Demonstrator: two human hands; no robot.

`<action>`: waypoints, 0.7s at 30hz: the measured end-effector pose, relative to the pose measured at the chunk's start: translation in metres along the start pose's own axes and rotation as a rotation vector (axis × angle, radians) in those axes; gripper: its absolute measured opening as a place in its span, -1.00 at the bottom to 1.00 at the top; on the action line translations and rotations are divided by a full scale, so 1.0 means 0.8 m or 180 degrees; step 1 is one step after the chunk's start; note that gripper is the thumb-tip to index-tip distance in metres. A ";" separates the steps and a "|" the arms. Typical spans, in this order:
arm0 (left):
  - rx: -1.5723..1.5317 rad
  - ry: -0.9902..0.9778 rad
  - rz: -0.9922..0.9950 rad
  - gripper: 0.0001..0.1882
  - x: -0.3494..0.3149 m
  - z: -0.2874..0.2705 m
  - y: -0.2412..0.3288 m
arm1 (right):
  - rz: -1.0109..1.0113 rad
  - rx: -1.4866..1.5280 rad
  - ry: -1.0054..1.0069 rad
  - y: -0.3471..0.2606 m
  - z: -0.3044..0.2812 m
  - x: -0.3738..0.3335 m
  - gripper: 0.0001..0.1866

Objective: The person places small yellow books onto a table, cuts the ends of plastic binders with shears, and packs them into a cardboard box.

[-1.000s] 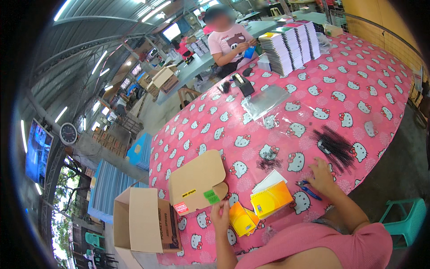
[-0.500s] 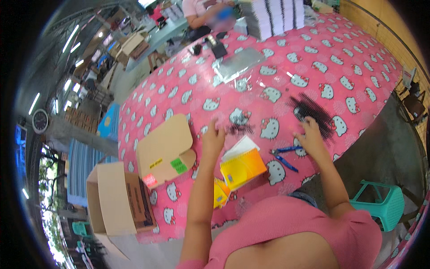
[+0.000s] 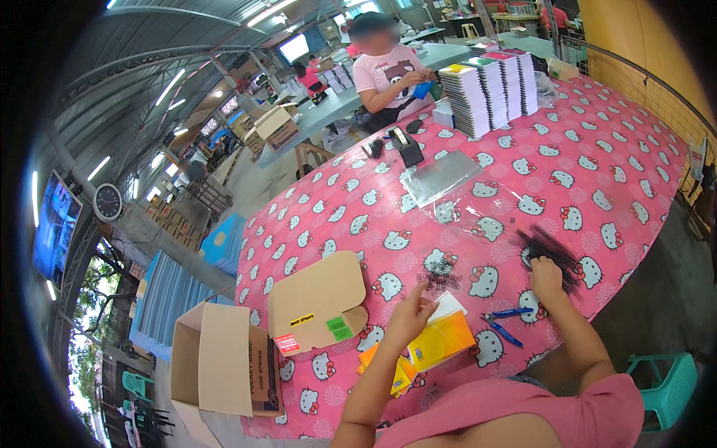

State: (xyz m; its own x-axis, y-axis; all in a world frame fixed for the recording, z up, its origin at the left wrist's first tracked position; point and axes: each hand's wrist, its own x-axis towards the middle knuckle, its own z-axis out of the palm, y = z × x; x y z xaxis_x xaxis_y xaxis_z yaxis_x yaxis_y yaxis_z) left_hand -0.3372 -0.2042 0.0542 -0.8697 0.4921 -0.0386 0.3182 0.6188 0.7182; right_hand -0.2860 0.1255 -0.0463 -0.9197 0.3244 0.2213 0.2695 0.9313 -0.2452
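My right hand [image 3: 547, 282] rests with curled fingers on the near edge of a pile of black spiral binding coils [image 3: 562, 256]. My left hand [image 3: 414, 315] holds nothing that I can see. Its index finger points out, close to a small heap of black coil scraps [image 3: 442, 279]. Just right of that hand lie yellow-orange notepads [image 3: 442, 342] with a white-paged pad [image 3: 448, 305] behind them. More yellow notepads [image 3: 403, 373] lie partly behind my left forearm. Blue-handled cutters [image 3: 505, 325] lie between the notepads and my right hand.
An open cardboard box [image 3: 224, 358] stands at the table's left edge, beside a flat cardboard piece [image 3: 317, 295]. Farther back are clear plastic sheets [image 3: 444, 178], a black tape dispenser [image 3: 405, 147] and stacked spiral notebooks [image 3: 467, 101]. A person [image 3: 388, 82] sits across the table; a green stool [image 3: 667, 384] stands right.
The view has lifted, showing more of the room. My right hand has moved from above the cutters onto the coil pile. My left hand has come nearer the notepads, its index finger extended.
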 end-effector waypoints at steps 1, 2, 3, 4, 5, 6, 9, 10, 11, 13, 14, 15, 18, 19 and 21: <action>-0.0284 0.0264 -0.0019 -0.43 -0.001 -0.006 0.016 | -0.0030 0.0046 -0.0057 0.003 0.000 0.004 -0.80; -0.0284 0.0276 -0.0016 -0.43 -0.004 -0.014 0.036 | -0.0066 0.0096 -0.0101 0.004 0.000 0.006 -0.82; -0.0396 0.0461 0.0096 -0.43 -0.004 -0.023 0.057 | -0.0056 0.0074 -0.0098 0.005 -0.004 0.005 -0.82; -0.0511 0.0639 0.0212 -0.43 -0.002 -0.025 0.067 | 0.0040 0.0282 0.0057 0.005 -0.009 0.004 -0.84; -0.0532 0.0642 0.0225 -0.43 0.000 -0.019 0.060 | 0.0117 0.0492 0.0218 0.004 -0.016 0.003 -0.85; -0.0265 0.0456 0.0294 -0.40 0.000 -0.009 0.043 | 0.0087 0.0483 0.0211 0.002 -0.018 0.002 -0.85; 0.0939 0.0231 0.0402 -0.40 -0.012 0.038 0.004 | -0.0596 0.0462 0.0602 -0.004 -0.023 0.000 -0.85; 0.1920 0.0192 0.0418 -0.42 -0.017 0.050 -0.008 | -0.0578 0.0355 0.0304 -0.015 -0.029 -0.003 -0.84; 0.1971 0.0190 0.0402 -0.42 -0.013 0.061 -0.023 | -0.0554 0.0261 0.0005 -0.025 -0.034 -0.008 -0.83; 0.0810 -0.0210 0.0326 -0.51 -0.011 0.061 -0.051 | -0.0553 0.0507 -0.0294 -0.042 -0.062 -0.014 -0.82; 0.0870 -0.0256 0.0330 -0.51 -0.005 0.055 -0.042 | -0.0497 0.0615 -0.0589 -0.041 -0.069 -0.017 -0.81; 0.0479 -0.0490 -0.0003 -0.56 0.002 0.052 -0.026 | -0.0473 0.0620 -0.0602 -0.042 -0.066 -0.020 -0.81; 0.0109 -0.0466 -0.0108 -0.60 0.001 0.055 -0.035 | -0.0472 0.1218 -0.0103 -0.056 -0.068 -0.028 -0.82; 0.0139 -0.0206 0.0109 -0.60 -0.002 0.058 -0.045 | -0.0460 0.1403 -0.0267 -0.071 -0.076 -0.030 -0.83; -0.0228 -0.0245 -0.0112 -0.60 -0.002 0.058 -0.041 | -0.0428 0.1594 -0.0394 -0.079 -0.076 -0.034 -0.83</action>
State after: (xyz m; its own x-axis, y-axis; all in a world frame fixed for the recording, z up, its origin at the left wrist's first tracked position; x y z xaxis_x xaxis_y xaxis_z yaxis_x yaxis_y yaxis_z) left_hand -0.3286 -0.1967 -0.0011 -0.8475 0.5180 -0.1159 0.2578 0.5926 0.7631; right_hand -0.2611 0.0678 0.0207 -0.9717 0.1574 0.1761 0.0054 0.7602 -0.6496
